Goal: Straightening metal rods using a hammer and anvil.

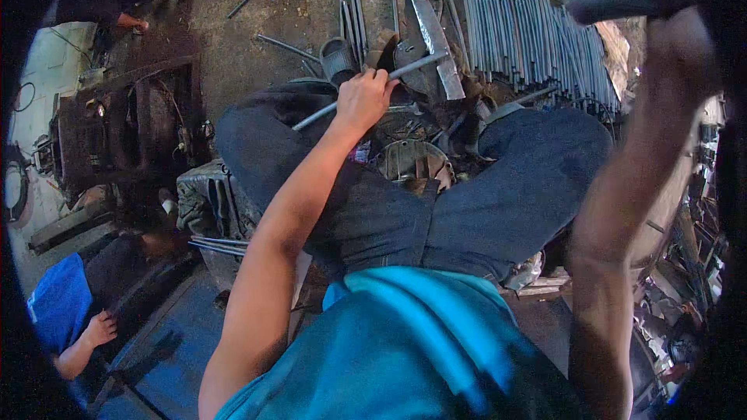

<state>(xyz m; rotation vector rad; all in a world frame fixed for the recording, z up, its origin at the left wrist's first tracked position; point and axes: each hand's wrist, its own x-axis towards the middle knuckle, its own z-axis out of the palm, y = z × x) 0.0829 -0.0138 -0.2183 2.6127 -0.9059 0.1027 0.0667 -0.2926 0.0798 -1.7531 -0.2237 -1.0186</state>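
My left hand [362,99] is closed around a thin grey metal rod [315,117]. The rod slants up to the right, and its far end lies across a flat, shiny metal strip [426,19]. Raised high at the upper right is my right hand [683,43], blurred by motion. It grips a hammer whose dark head [611,1] points left; most of the handle is hidden. Between my spread knees sits a round, worn metal piece [414,162] among dark scrap.
A large row of grey rods [537,47] lies on the ground beyond my right knee. Sandals [338,58] are near the left hand. Two other people are at the left, one in blue [62,295]. Metal scraps [677,295] pile up at the right.
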